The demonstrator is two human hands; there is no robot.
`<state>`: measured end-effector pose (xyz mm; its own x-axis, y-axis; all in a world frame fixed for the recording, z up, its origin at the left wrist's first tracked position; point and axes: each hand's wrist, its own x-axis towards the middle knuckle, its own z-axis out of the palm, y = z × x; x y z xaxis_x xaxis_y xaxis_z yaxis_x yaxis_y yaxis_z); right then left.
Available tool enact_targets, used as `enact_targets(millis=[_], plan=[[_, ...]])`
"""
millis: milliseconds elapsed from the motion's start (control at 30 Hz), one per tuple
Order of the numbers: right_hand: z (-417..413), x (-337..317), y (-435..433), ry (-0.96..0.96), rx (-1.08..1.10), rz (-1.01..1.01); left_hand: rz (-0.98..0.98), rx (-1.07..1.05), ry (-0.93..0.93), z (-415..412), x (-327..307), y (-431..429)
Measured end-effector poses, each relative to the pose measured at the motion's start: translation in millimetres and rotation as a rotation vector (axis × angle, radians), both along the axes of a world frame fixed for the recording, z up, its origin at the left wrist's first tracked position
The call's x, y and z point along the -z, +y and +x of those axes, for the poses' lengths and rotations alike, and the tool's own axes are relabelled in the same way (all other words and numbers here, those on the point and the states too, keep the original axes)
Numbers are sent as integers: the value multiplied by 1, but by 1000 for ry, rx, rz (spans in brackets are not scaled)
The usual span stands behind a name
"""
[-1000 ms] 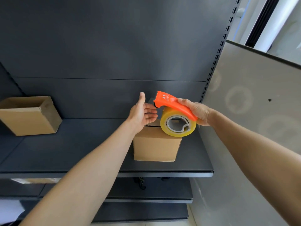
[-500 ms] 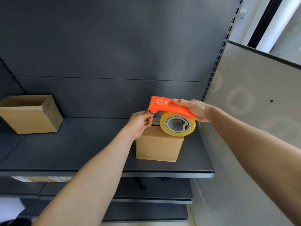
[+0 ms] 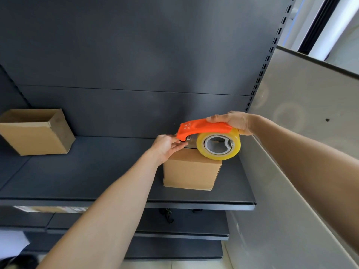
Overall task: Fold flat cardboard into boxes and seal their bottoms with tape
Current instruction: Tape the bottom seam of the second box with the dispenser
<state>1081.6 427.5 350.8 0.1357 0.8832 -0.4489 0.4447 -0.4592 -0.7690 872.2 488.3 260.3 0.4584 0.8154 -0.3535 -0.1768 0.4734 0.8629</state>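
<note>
2 boxes on 1 shelf [image 3: 97,171]: closed box [image 3: 191,173] at right, open box [image 3: 37,133] far left. Right hand [image 3: 231,121] wraps 1 orange tape dispenser [image 3: 202,128] over the closed box; left hand [image 3: 165,147] pinches its front tip.

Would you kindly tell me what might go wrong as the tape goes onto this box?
The left hand pinches the tape at the mouth of the dispenser, so its cutter could nick a finger. Neither hand steadies the box; a pull by the right hand may slide it along the shelf and skew the tape.
</note>
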Motion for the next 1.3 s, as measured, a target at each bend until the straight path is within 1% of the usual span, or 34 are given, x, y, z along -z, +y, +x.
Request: enact_targets(millis=[133, 233, 367, 433, 500, 567, 667, 733, 800, 900, 1000, 1067, 1200, 1267, 1300], plan=[[-1, -4, 1, -12, -60, -58, -24, -25, -62, 0, 2, -3], [4, -9, -1, -87, -98, -47, -89, -154, -100, -2, 3, 1], [9, -11, 5, -302, -101, -67, -34, -209, -26, 1, 7, -2], [2, -10, 7, -377, -115, -82, 20, -234, 11, -3, 5, -1], [-3, -8, 12, -420, -120, -85, 86, -265, 71, -12, 7, 7], [-11, -9, 15, -455, -132, -92, 111, -295, 110, -19, 9, 11], [-19, -10, 22, -486, -132, -104, 81, -364, 98, -23, 10, 13], [-24, -11, 27, -502, -145, -105, 32, -399, 53, -26, 9, 16], [-28, -17, 35, -526, -154, -83, -30, -395, 11, -29, 5, 18], [-33, -27, 47, -571, -173, -60, -75, -359, 51, -30, 6, 20], [-34, -23, 53, -607, -195, -79, -39, -319, 162, -33, 14, 20], [-31, -15, 52, -605, -196, -104, 27, -318, 234, -34, 21, 21], [-25, -12, 51, -572, -166, -105, 164, -333, 213, -33, 16, 23], [-23, -12, 50, -549, -156, -101, 154, -298, 209, -31, 11, 24], [-22, -11, 50, -541, -156, -104, 136, -270, 235, -31, 10, 24]])
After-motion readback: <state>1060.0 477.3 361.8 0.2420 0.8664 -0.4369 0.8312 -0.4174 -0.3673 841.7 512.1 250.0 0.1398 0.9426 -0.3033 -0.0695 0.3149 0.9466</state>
